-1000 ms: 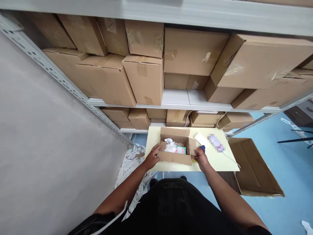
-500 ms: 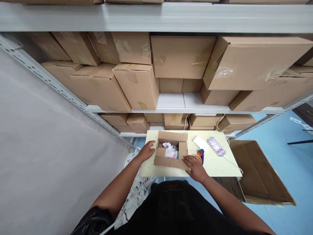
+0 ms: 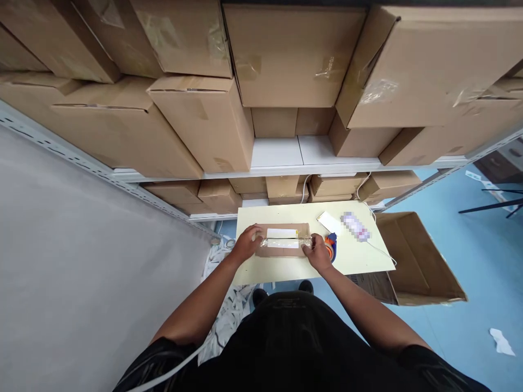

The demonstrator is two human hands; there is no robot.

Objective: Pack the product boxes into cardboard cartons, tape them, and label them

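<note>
head view: brown box [image 3: 281, 252] on the pale yellow counter [image 3: 351, 260], toward the left part of its top, with flaps [image 3: 281, 226] folded over, leaving a narrow dark slit along the middle. on top, a white label [image 3: 283, 233] in two strips, one on each side of the slit; glints of clear tape [image 3: 303, 243] near both ends.

at the left end of the box, left hand [image 3: 247, 244], with fingers [image 3: 256, 228] bent and partly closed, touching the end and its edge, keeping hold there. at the right end, right hand [image 3: 317, 252], also with fingers partly closed, against the end and the top close to the slit, holding from that side. exact placing of each fingertip too small to tell.

just right of the right hand, an orange and blue dispenser [image 3: 330, 241]. behind it, a flat white card [image 3: 329, 222], and beside that a blurred mauve item [image 3: 355, 226] with a white cable [image 3: 382, 251] running to the right edge of the counter.

beyond, white shelves [image 3: 278, 151] stacked with cartons [image 3: 294, 60]. on the blue floor [image 3: 441, 337], a big open carton [image 3: 420, 256] at right and a heap of paper strips [image 3: 232, 318] at left.
</note>
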